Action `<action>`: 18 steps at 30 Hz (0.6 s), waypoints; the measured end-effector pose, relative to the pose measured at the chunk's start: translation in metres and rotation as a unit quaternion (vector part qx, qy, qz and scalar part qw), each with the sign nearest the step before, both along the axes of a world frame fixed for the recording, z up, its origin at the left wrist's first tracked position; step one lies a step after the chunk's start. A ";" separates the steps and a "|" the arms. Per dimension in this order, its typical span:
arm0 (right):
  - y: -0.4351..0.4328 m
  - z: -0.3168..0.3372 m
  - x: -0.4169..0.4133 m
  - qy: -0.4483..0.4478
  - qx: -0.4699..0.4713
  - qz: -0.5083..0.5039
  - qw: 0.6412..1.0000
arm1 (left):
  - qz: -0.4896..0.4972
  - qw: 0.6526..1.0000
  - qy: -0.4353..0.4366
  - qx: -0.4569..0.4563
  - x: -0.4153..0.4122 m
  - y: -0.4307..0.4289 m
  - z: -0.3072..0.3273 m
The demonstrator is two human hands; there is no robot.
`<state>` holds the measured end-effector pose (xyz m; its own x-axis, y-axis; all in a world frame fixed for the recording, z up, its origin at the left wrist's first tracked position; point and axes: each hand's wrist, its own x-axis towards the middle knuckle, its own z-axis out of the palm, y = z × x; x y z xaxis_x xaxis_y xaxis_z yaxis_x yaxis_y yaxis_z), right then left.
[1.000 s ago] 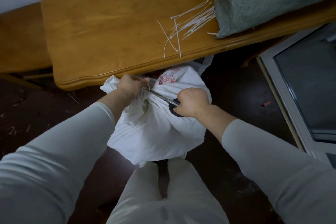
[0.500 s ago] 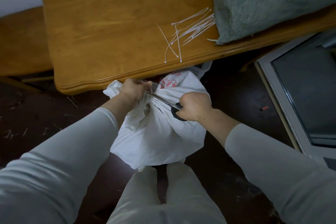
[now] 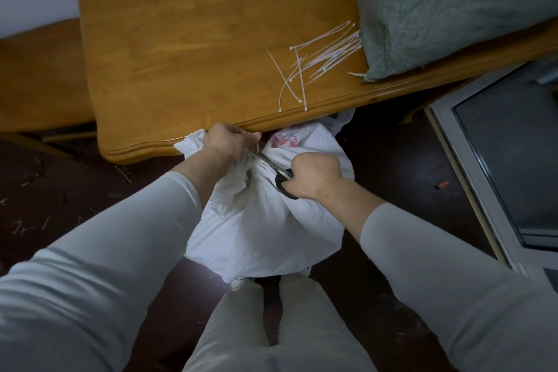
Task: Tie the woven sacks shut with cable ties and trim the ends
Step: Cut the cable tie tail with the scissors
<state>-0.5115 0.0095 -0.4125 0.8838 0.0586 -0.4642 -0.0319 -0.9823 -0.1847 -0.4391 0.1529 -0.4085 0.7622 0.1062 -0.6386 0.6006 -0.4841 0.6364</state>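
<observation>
Firmly, left hand [image 3: 226, 144] clutches gathered sack [image 3: 262, 226]; right hand [image 3: 314, 174] grips scissors [image 3: 282, 185].

a home room (dim): wooden table [image 3: 187, 48], bench [image 3: 39, 75], dark floor [image 3: 60, 190].

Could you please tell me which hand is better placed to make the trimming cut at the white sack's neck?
Right: the right hand grips the scissors, blades pointing at the gathered neck of the white sack, which the left hand holds.
</observation>
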 end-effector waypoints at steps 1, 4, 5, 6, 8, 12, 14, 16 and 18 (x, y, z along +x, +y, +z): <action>0.000 0.000 -0.001 -0.008 -0.002 0.003 1.000 | 0.007 1.000 0.000 0.001 0.002 0.001 0.000; -0.002 -0.002 -0.005 -0.040 -0.007 0.014 0.999 | 0.073 0.995 0.032 -0.053 0.011 0.005 0.004; -0.005 -0.004 -0.006 -0.042 -0.007 0.010 0.999 | 0.088 0.993 0.045 -0.069 0.014 0.007 0.006; -0.007 -0.005 -0.008 -0.037 -0.004 0.002 0.999 | 0.089 0.992 0.050 -0.069 0.016 0.009 0.007; -0.014 -0.005 -0.009 -0.026 0.015 -0.019 0.999 | 0.084 0.992 0.042 -0.088 0.018 0.012 0.011; -0.032 0.001 -0.006 0.008 0.068 -0.104 0.992 | 0.149 0.965 0.014 -0.217 0.025 0.004 0.020; -0.041 0.002 -0.002 0.021 0.109 -0.174 0.978 | 0.223 0.939 -0.028 -0.259 0.036 -0.001 0.026; -0.049 0.002 0.004 0.004 0.154 -0.245 0.957 | 0.240 0.920 -0.045 -0.305 0.047 -0.006 0.033; -0.054 0.003 0.011 -0.018 0.185 -0.289 0.939 | 0.218 0.916 -0.037 -0.334 0.054 -0.010 0.039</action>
